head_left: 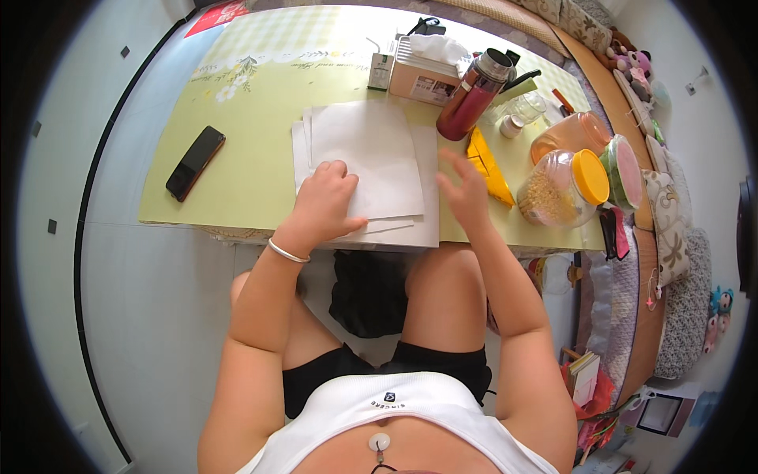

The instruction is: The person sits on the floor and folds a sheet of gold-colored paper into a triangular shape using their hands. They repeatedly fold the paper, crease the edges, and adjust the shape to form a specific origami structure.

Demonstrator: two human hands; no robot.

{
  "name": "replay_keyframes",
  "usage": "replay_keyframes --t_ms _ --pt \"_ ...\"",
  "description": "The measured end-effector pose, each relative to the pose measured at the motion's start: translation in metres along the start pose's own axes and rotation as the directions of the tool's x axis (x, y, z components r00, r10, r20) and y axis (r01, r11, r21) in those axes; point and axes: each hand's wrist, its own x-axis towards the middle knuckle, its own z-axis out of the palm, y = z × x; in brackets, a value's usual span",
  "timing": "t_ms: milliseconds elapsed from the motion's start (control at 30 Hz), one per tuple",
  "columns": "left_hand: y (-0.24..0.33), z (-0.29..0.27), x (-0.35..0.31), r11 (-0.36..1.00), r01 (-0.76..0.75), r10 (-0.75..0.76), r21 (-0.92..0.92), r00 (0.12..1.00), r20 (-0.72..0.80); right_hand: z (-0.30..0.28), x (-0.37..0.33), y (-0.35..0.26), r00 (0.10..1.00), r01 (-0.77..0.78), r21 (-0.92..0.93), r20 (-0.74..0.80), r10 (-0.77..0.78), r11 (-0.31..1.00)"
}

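Several loose white paper sheets (371,150) lie stacked unevenly on the table in front of me, their edges fanned at the left and near sides. My left hand (325,199) rests on the stack's left part. Its fingers are bent down against the paper and its thumb is stretched apart toward the near edge; nothing shows in its grasp. Just past the stack's right edge hovers my right hand (466,189), slightly blurred, fingers apart and holding nothing. Nearest to it is a yellow packet (489,167), with a dark red thermos flask (472,95) farther back.
A black phone (196,163) lies on the left of the table (253,158). Behind the paper stand a small carton (380,71) and a tissue box (422,75). On the right are a yellow-lidded jar (557,189), an orange jar (570,138) and a small bottle (512,125).
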Motion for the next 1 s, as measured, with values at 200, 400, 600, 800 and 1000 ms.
replay_keyframes --t_ms 200,400,600,800,1000 --pt "0.004 -0.002 -0.001 0.994 -0.048 0.032 0.101 0.987 0.16 0.011 -0.028 -0.044 0.847 0.509 -0.2 0.286 -0.447 0.837" --pt "0.004 -0.011 -0.005 0.993 -0.115 0.115 -0.013 0.992 0.049 0.021 -0.027 -0.039 0.817 0.566 -0.254 0.3 -0.492 0.784" --pt "0.004 -0.016 -0.008 0.994 -0.108 0.109 -0.011 0.99 0.09 0.013 -0.027 -0.038 0.848 0.508 -0.213 0.294 -0.441 0.834" --pt "-0.018 0.005 -0.013 0.991 -0.131 0.129 0.039 0.99 0.052 0.013 -0.025 -0.047 0.867 0.464 -0.201 0.304 -0.395 0.863" --pt "-0.006 -0.018 -0.011 0.992 -0.103 0.109 -0.074 0.991 0.079 0.011 -0.016 -0.045 0.838 0.514 -0.264 0.36 -0.411 0.816"
